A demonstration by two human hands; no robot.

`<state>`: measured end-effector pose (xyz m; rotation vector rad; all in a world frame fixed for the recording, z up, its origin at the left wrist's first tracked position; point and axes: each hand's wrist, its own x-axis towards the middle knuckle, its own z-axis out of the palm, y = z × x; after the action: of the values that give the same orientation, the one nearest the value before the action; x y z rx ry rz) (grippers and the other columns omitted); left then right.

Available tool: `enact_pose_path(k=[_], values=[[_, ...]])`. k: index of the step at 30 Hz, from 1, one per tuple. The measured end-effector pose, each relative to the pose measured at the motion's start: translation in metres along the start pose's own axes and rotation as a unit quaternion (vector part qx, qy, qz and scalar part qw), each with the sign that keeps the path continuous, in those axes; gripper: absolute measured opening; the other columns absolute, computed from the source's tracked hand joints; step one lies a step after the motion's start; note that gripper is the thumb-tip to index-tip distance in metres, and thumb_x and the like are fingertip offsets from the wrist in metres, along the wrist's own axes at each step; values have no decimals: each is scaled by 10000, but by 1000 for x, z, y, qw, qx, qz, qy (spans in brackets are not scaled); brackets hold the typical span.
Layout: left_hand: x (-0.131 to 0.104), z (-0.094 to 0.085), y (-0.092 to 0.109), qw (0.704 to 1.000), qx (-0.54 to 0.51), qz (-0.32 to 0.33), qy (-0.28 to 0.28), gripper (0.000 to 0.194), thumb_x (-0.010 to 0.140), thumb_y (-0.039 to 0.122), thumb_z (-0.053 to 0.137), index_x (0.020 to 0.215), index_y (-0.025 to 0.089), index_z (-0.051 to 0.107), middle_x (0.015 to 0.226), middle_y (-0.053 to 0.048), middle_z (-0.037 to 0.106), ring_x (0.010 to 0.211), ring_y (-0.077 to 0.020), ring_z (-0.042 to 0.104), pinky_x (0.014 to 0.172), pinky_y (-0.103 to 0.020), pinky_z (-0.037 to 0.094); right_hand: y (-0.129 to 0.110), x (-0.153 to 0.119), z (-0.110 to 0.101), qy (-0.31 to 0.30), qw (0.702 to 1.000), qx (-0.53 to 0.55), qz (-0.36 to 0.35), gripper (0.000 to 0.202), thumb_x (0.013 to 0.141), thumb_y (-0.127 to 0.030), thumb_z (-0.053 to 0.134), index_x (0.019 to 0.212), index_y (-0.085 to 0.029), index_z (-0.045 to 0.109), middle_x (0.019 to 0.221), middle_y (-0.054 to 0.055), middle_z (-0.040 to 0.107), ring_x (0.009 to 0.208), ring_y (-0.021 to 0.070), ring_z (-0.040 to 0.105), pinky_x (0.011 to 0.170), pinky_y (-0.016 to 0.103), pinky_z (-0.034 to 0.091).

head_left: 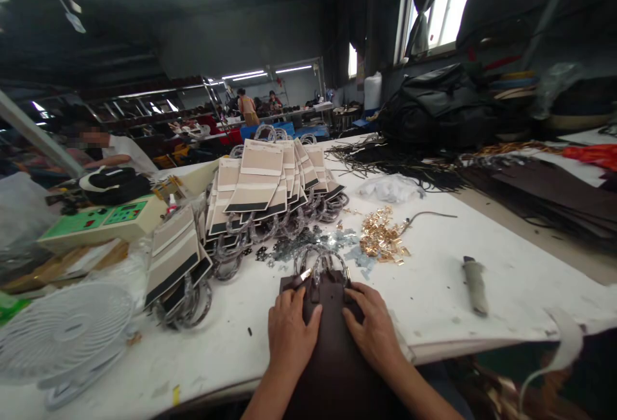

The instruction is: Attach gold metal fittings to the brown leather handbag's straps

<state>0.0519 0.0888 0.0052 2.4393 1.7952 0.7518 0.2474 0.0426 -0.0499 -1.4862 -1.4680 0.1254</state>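
A dark brown bag panel (332, 349) extends over the table's front edge toward me. Plastic-wrapped handles (322, 258) are joined to its far end, and gold-coloured metal pieces show beside them. My left hand (292, 330) grips the panel's left side, fingers by the left metal piece and thumb resting on the panel. My right hand (373, 323) grips the right side the same way, its fingertips by the right handle base. The undersides of both hands' fingers are hidden. Just beyond the handles lie flat grey metal plates (301, 243) and a pile of small gold metal fittings (383, 237).
Stacked beige-backed panels with wrapped handles (260, 175) cover the table's left middle. A white fan (67, 330) lies at left, near a green-topped machine (101, 220). A grey-wrapped tool (475, 285) lies right; black strips (395, 159) lie behind. Other people are farther back.
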Motion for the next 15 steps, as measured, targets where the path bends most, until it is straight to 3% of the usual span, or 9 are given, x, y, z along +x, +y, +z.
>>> enact_pose_path(k=[8, 10, 12, 15], values=[[17, 9, -5, 970, -232, -61, 35, 175, 738, 263, 709, 887, 221, 629, 1022, -52, 549, 1000, -267, 570, 921, -415, 481, 1, -1, 11, -3, 999, -40, -7, 310, 909, -257, 624, 1206, -233, 708, 1293, 123, 642, 1167, 321, 618, 1000, 506, 529], [13, 9, -9, 958, -274, -59, 57, 145, 773, 303, 691, 791, 223, 571, 980, -44, 542, 952, -253, 568, 878, -389, 472, -2, -2, 13, -8, 999, -40, -8, 309, 914, -275, 632, 1211, -241, 710, 1298, 117, 646, 1180, 324, 615, 994, 505, 531], [8, 9, -13, 945, -310, -55, 85, 239, 846, 374, 657, 730, 226, 508, 910, -30, 539, 892, -233, 562, 845, -363, 456, -5, -1, 11, -10, 1000, -21, -2, 297, 923, -300, 638, 1206, -245, 713, 1297, 115, 646, 1186, 319, 615, 1004, 497, 529], [5, 9, -17, 922, -362, -103, 93, 339, 886, 479, 644, 720, 228, 490, 798, -6, 536, 780, -203, 542, 773, -325, 435, -1, 11, -1, -27, 999, 36, 23, 238, 963, -349, 618, 1148, -250, 730, 1265, 101, 654, 1172, 282, 631, 1030, 446, 529]])
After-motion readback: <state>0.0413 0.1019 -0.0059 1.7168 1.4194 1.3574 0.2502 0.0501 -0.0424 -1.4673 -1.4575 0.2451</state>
